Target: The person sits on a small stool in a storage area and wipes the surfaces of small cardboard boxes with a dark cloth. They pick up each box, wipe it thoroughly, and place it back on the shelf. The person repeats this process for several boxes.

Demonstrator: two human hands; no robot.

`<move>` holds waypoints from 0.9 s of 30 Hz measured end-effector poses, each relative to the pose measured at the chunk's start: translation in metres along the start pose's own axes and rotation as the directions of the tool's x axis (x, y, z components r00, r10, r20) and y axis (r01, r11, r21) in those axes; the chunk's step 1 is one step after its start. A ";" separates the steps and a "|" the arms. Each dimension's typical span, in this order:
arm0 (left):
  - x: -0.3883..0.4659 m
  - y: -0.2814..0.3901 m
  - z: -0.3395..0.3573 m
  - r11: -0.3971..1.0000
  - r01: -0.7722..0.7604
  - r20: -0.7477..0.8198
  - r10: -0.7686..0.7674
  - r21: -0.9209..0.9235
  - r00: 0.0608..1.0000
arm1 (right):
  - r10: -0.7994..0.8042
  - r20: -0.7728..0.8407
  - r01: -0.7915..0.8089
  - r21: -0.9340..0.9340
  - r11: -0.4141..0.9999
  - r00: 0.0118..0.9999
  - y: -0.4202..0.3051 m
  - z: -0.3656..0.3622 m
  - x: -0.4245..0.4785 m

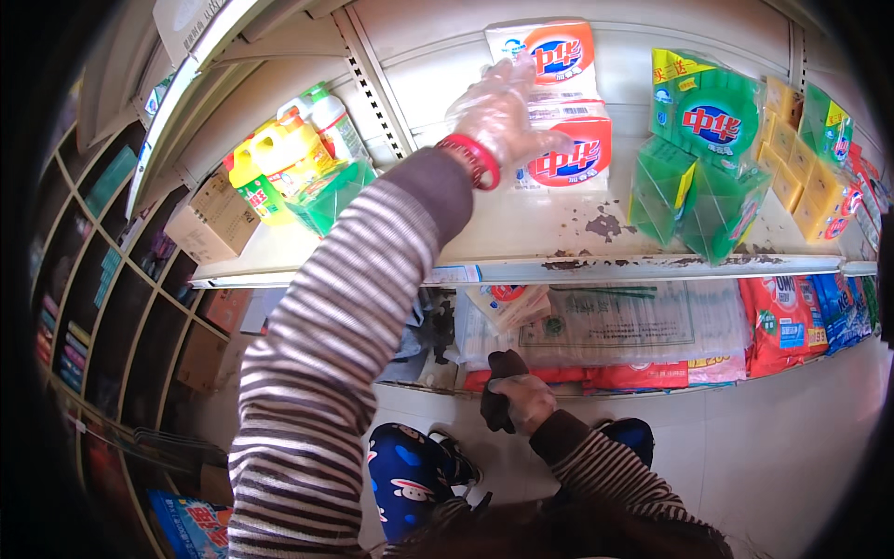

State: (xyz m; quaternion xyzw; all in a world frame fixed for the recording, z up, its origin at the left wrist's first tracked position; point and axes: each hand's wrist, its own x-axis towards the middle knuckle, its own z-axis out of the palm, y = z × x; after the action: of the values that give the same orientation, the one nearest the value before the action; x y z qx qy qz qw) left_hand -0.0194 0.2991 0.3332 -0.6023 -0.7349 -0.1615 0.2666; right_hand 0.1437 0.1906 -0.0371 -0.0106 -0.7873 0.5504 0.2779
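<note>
My left hand [499,112], in a thin clear plastic glove with a red band at the wrist, reaches over the upper shelf. Its fingers lie over the edge of a white-and-orange laundry soap pack [561,59]. The thumb spreads across a second soap pack [569,155] stacked in front and below. Whether the fingertips press on either pack I cannot tell. Lower down, my right hand [529,402], also gloved, grips a bunched dark cloth [504,391] before the bottom shelf.
Green wrapped soap packs [712,126] and yellow soap bars [803,168] stand rightward on the rust-marked shelf [517,234]. Cleaner bottles [286,154] and a cardboard box [213,216] are at left. Below lie plastic bags [614,325], a tilted soap pack [510,307] and red detergent bags [782,321].
</note>
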 end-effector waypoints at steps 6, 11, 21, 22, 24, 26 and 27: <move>0.024 0.000 0.030 0.988 -0.004 0.381 -0.054 0.152 0.923 | -0.156 -0.038 0.152 -0.091 0.984 0.987 -0.009 -0.013 0.002; 0.018 -0.011 0.045 0.995 -0.025 0.345 -0.011 0.100 0.939 | 0.028 0.000 -0.028 0.020 0.999 1.000 0.007 -0.010 -0.008; -0.024 0.025 -0.006 0.985 -0.066 0.269 0.021 0.157 0.963 | 0.198 0.007 -0.194 0.232 0.953 0.980 0.022 0.000 -0.004; -0.027 0.022 -0.004 0.989 -0.057 0.240 0.023 0.137 0.970 | 0.178 0.021 -0.179 0.205 0.962 0.984 0.021 -0.002 -0.006; -0.042 0.018 -0.008 0.994 0.017 0.185 -0.038 0.110 0.982 | 0.162 0.084 -0.174 0.161 0.971 0.983 0.014 0.000 -0.006; -0.062 0.014 -0.033 0.985 0.134 0.129 -0.147 0.105 0.981 | 0.190 0.099 -0.205 0.176 0.963 0.977 0.012 0.004 -0.008; -0.072 0.007 -0.045 0.978 0.202 0.114 -0.207 0.058 0.972 | 0.218 0.078 -0.230 0.212 0.950 0.973 0.017 0.008 -0.012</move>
State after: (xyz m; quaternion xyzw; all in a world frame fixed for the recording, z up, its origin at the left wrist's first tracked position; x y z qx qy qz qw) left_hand 0.0062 0.2179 0.3260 -0.5257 -0.8112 -0.1348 0.2179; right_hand 0.1453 0.1864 -0.0589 -0.0542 -0.7227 0.6618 0.1918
